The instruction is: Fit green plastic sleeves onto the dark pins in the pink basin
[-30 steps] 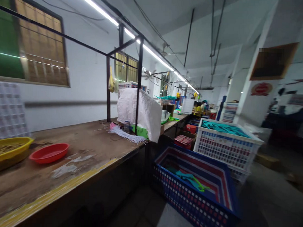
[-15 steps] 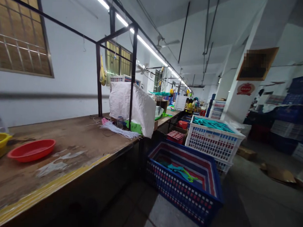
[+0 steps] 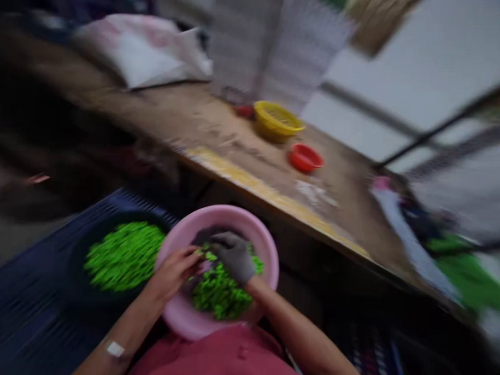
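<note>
The bare left hand (image 3: 177,270) reaches over the left rim of the pink basin (image 3: 222,209), thumb and fingertips drawn together beside a few small green pieces (image 3: 221,293); blur hides whether it pinches one. The gloved right hand (image 3: 235,257) comes in over the right rim, fingers curled towards the left hand's tips — I cannot tell whether it grips anything. Most of the pieces lie heaped on the basin's floor, towards its near right rim. They look light, probably moulded and fairly stiff, apt to slide over one another; a fingertip pinch on the edges of a single piece should serve better than a fistful, and the glove may dull the feel. Just beyond the basin's left rim, a dark tub (image 3: 77,269) filled with a bright green heap (image 3: 124,257) sits by the right edge of a blue crate (image 3: 20,311). Past the near edge of the tabletop (image 3: 187,117) — banded in yellow — stand a red bowl (image 3: 305,163) and, nearer the far edge, a yellow bowl (image 3: 272,132).
</note>
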A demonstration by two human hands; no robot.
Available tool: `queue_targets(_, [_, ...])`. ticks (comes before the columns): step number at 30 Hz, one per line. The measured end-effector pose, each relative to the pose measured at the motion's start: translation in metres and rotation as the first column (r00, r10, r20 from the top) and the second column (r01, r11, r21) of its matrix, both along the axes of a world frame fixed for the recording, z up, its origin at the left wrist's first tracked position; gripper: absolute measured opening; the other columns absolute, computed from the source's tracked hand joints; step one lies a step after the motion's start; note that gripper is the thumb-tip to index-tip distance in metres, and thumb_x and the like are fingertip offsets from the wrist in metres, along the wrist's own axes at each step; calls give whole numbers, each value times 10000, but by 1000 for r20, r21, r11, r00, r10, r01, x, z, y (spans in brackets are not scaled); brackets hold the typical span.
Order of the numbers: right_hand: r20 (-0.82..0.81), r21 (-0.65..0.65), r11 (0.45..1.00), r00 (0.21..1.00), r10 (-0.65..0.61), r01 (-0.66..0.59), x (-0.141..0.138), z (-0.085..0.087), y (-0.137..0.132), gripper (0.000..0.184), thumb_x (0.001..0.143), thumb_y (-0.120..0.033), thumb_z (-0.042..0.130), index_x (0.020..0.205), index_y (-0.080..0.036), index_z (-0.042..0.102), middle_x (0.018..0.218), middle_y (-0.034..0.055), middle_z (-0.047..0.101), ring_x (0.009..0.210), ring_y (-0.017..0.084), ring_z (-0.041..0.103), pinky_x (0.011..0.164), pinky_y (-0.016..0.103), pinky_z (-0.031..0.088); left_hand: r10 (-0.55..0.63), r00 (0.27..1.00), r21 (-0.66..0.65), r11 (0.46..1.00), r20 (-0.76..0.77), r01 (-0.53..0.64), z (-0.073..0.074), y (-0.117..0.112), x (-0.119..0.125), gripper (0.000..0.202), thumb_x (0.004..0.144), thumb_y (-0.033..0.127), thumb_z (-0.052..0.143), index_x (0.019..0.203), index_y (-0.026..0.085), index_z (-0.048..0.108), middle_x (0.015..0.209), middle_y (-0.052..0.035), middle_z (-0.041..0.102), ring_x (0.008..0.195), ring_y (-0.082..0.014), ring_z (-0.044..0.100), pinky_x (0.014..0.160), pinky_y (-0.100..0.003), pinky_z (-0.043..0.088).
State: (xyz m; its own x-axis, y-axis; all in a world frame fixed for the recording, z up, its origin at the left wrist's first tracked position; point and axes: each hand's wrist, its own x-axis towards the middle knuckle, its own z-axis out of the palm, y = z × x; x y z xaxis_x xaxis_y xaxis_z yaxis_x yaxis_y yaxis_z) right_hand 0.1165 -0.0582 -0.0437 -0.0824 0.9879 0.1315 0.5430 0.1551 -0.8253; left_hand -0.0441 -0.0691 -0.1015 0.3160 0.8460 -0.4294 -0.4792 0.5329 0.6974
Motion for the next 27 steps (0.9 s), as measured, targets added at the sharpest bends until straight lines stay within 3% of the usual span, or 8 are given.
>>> queue_targets(3, [-76,-122,985,990,115,-124,-29,-32,16,169,833,-228,564,920,-193,704,902,36,726,828,175,655,773,310,521,92,993,-64,994,70,-88,-25,-10,-31,286,721,262,762,905,101,613,814,-49,640,658,-127,604,587,-245,516])
queue_targets(6, [-79,-136,976,984,158,-167,-25,-40,20,128,827,-238,583,877,-208,697,870,22,713,817,177,640,772,313,507,156,980,-90,985,127,-145,-33,-5,-31,312,687,299,787,874,103,633,776,-38,628,669,-126,603,600,-239,525])
queue_targets(9, [53,25,972,971,232,-233,-19,-38,20,107,847,-215,582,846,-225,688,842,16,700,797,165,634,754,298,497,163,970,-128,982,178,-142,-32,0,-26,295,699,284,775,896,115,635,724,-20,607,650,-118,595,601,-238,520])
queue_targets(11, [189,144,940,941,279,-308,-18,-38,20,111,864,-196,571,855,-216,679,835,28,696,782,161,635,720,284,494,165,965,-157,978,205,-133,-32,1,-25,295,713,269,762,934,129,627,738,-21,612,656,-121,601,610,-244,521])
queue_targets(14, [343,225,898,894,290,-378,-17,-42,20,102,877,-193,564,872,-194,665,837,47,689,762,163,626,677,271,481,182,964,-196,970,196,-143,-32,3,-25,281,721,248,751,937,129,616,763,-30,622,655,-122,606,607,-244,521])
queue_targets(19, [492,206,887,827,272,-414,-14,-50,17,165,916,-193,495,884,-182,657,841,58,675,743,167,594,664,269,440,127,981,-216,972,149,-93,-28,5,-23,253,739,252,735,904,106,610,747,-29,618,609,-102,587,567,-216,493])
queue_targets(27, [597,149,874,747,294,-463,-15,-47,17,196,908,-157,469,949,-163,661,839,77,659,741,188,557,658,283,412,55,990,-239,971,129,-23,-25,7,-22,309,706,330,766,833,108,593,639,-12,595,544,-97,551,516,-212,456])
